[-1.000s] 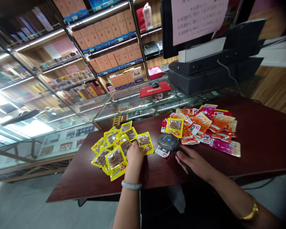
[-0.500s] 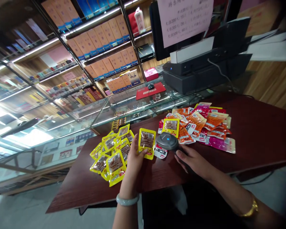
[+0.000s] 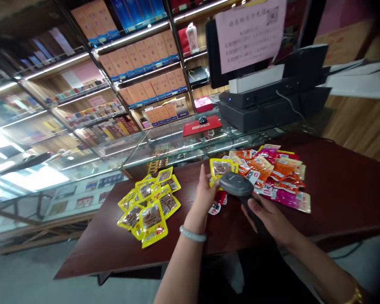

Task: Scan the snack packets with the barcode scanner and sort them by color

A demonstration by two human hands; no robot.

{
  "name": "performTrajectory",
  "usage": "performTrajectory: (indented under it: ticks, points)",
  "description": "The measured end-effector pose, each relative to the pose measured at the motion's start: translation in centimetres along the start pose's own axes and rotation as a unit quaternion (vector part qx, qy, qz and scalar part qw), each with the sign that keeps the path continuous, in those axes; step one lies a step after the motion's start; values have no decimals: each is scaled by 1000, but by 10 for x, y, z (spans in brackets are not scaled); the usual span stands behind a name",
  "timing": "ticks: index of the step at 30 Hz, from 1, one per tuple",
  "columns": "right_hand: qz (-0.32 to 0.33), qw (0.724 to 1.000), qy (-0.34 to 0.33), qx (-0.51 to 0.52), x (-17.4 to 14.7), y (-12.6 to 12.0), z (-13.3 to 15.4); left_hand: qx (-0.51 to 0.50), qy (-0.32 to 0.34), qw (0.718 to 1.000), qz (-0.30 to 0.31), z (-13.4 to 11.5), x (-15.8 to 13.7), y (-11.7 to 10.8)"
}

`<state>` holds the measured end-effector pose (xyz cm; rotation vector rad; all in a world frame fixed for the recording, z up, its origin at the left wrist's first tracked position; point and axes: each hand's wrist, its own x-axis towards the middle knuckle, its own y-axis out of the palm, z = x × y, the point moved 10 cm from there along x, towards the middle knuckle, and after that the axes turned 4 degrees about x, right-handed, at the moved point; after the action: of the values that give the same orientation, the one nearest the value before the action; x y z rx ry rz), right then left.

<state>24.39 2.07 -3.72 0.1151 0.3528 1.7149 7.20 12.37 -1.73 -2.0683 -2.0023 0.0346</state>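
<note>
Near the far edge of the desk [image 3: 335, 177], the left hand [image 3: 205, 192] holds a yellow snack packet [image 3: 220, 168] pinched upright in its fingers, right in front of the head of the barcode scanner [image 3: 236, 184], which the right hand [image 3: 269, 215] grips closed around the handle. Scanning seems the step in hand; next the packet's code must squarely face the scanner. Both forearms reach forward, wrists slightly raised, between the yellow packets [image 3: 148, 202] and the mixed pile [image 3: 272, 173].

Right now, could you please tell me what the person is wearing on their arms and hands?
Both forearms are bare, with no sleeves or gloves. The left wrist carries a smooth pale green bangle; the right wrist has a gold bracelet, partly cut off at the frame edge.
</note>
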Motion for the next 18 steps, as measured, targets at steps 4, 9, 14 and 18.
performTrajectory:
  ticks: [4,9,14,18]
  points:
    - [-16,1000,19,-13,-2,-6,-10,243,39,969,-30,-22,-22,-32]
    - [12,998,54,-20,-2,6,-27,538,-101,815,-190,-9,-114,-169]
    - [112,990,79,-21,5,59,-37,621,-273,681,-276,14,-182,-247]
    - [203,977,60,-38,14,115,-41,606,-295,695,-249,27,-181,-251]
